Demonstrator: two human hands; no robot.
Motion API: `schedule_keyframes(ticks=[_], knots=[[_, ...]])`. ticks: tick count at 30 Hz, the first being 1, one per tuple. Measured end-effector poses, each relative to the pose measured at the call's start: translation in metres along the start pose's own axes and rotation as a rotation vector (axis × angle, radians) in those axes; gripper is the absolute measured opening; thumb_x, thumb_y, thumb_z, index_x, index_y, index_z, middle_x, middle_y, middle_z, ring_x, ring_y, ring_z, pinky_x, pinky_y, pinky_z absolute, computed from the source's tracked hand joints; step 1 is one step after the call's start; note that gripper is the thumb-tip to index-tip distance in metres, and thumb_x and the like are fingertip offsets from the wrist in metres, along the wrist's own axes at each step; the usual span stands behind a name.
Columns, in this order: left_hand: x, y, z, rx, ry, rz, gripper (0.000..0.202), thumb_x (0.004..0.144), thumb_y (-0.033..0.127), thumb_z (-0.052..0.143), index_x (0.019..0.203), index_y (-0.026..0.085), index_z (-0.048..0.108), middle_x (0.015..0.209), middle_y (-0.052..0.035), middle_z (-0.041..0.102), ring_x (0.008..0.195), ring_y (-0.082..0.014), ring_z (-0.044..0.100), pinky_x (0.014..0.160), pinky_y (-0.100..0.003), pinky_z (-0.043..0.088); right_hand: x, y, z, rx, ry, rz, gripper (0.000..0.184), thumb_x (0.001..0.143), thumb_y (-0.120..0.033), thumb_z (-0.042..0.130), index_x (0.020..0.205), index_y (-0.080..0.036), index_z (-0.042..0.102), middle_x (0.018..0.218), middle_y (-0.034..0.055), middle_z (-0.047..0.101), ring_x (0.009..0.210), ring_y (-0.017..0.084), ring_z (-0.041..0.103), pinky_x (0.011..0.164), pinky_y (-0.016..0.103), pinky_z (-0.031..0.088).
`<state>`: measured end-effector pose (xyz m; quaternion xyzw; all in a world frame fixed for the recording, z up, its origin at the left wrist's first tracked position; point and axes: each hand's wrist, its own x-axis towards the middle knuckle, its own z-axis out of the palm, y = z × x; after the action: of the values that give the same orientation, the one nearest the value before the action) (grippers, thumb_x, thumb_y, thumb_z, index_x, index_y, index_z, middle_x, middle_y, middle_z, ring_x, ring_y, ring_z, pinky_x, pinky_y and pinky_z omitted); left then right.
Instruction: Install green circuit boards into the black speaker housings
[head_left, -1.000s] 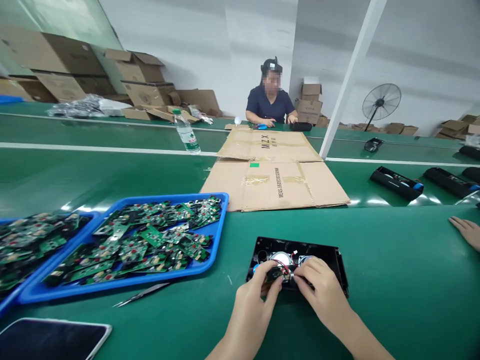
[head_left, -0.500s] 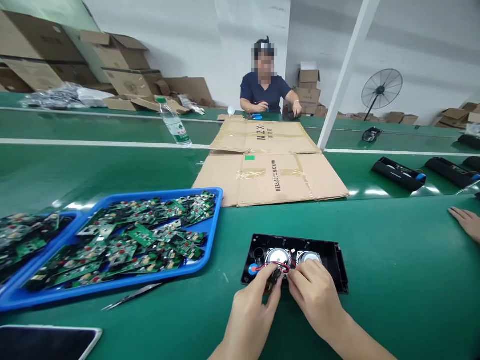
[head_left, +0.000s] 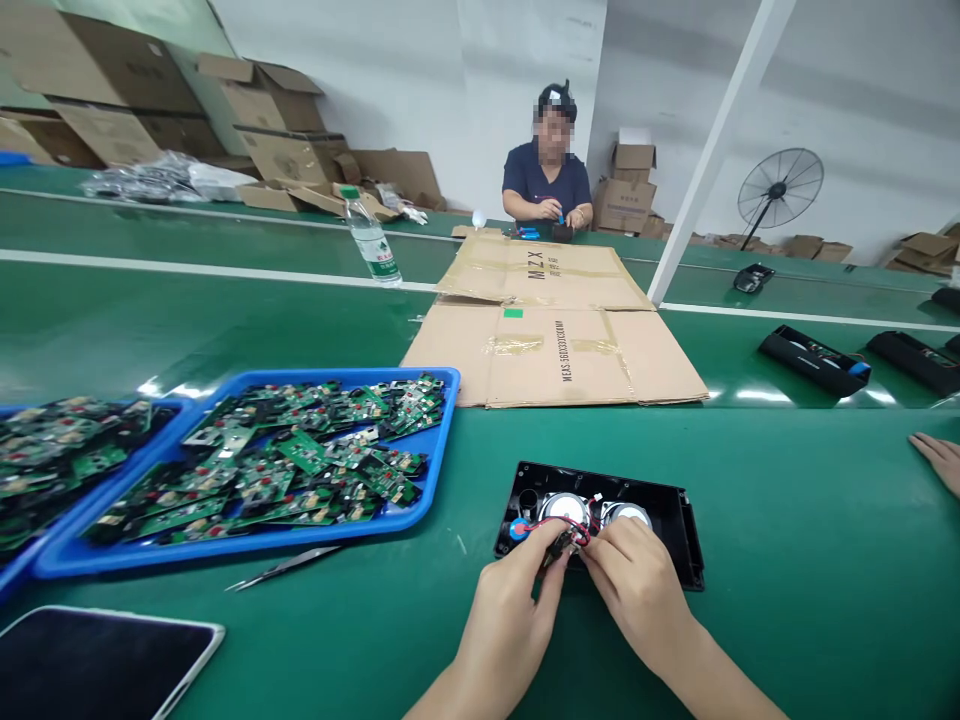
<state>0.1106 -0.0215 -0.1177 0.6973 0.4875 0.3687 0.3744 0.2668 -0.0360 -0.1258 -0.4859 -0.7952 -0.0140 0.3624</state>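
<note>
Here's the left hand (head_left: 514,605), thumb and fingers pinching a small circuit board (head_left: 556,549) above the near edge of the open black casing (head_left: 671,545)! Just beside it, the right hand (head_left: 641,590) pinches the red wires (head_left: 568,522), fingertips partly hidden.

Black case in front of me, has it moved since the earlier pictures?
No, the black case sits in the same spot, judged against the flattened cardboard.

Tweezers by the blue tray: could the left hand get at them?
Probably, after letting go: the left hand pinches a small dark part, but the tweezers lie in view on the green table to its left, with nothing visible between.
</note>
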Motion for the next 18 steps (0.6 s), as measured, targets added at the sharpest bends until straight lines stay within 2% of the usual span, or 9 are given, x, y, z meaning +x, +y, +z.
schedule_keyframes(ticks=[3, 6, 9, 14, 16, 18], knots=[[0.0015, -0.0004, -0.0033, -0.049, -0.035, 0.007, 0.02, 0.083, 0.019, 0.053, 0.101, 0.027, 0.06, 0.083, -0.0003, 0.072, 0.068, -0.0179, 0.068, 0.065, -0.022, 0.05, -0.0036, 0.0043, 0.0013, 0.122, -0.009, 0.121, 0.021, 0.096, -0.024, 0.04, 0.088, -0.016, 0.058, 0.067, 0.0019, 0.055, 0.06, 0.014, 0.049, 0.054, 0.027, 0.039], [0.0025, -0.0013, -0.0051, -0.102, -0.062, 0.066, 0.023, 0.085, 0.016, 0.047, 0.102, 0.026, 0.059, 0.085, 0.0001, 0.071, 0.067, -0.0158, 0.068, 0.064, -0.022, 0.052, -0.0055, 0.0072, 0.0007, 0.189, -0.105, 0.219, 0.026, 0.097, -0.034, 0.038, 0.106, -0.017, 0.055, 0.074, 0.0034, 0.059, 0.065, 0.016, 0.053, 0.057, 0.029, 0.045], [0.0025, -0.0027, -0.005, -0.123, -0.073, 0.114, 0.025, 0.085, 0.014, 0.043, 0.101, 0.026, 0.058, 0.084, 0.001, 0.07, 0.067, -0.014, 0.068, 0.062, -0.021, 0.053, -0.0054, 0.0082, -0.0007, 0.179, -0.204, 0.226, 0.026, 0.097, -0.033, 0.037, 0.098, -0.019, 0.058, 0.078, 0.0045, 0.06, 0.071, 0.019, 0.054, 0.06, 0.033, 0.045], [0.0025, -0.002, -0.0041, -0.162, -0.073, 0.044, 0.019, 0.085, 0.018, 0.046, 0.097, 0.026, 0.058, 0.081, 0.0024, 0.069, 0.065, -0.0125, 0.068, 0.062, -0.02, 0.056, -0.0039, 0.0105, -0.0014, 0.192, -0.216, 0.252, 0.025, 0.095, -0.034, 0.04, 0.096, -0.019, 0.06, 0.081, 0.0058, 0.057, 0.072, 0.02, 0.055, 0.06, 0.033, 0.047], [0.0027, 0.0001, -0.0037, -0.185, -0.052, -0.011, 0.017, 0.084, 0.02, 0.048, 0.098, 0.026, 0.058, 0.081, 0.0022, 0.07, 0.066, -0.0131, 0.068, 0.061, -0.02, 0.057, -0.0022, 0.0112, -0.0025, 0.198, -0.193, 0.281, 0.026, 0.093, -0.038, 0.044, 0.101, -0.021, 0.061, 0.095, 0.0087, 0.057, 0.08, 0.021, 0.056, 0.065, 0.034, 0.05], [0.0026, 0.002, -0.0031, -0.192, -0.012, -0.054, 0.018, 0.082, 0.022, 0.051, 0.098, 0.024, 0.058, 0.081, 0.0016, 0.07, 0.066, -0.0137, 0.069, 0.059, -0.02, 0.057, 0.0001, 0.0111, -0.0046, 0.218, -0.172, 0.308, 0.027, 0.091, -0.039, 0.048, 0.11, -0.023, 0.059, 0.113, 0.0098, 0.053, 0.095, 0.024, 0.055, 0.076, 0.037, 0.051]])
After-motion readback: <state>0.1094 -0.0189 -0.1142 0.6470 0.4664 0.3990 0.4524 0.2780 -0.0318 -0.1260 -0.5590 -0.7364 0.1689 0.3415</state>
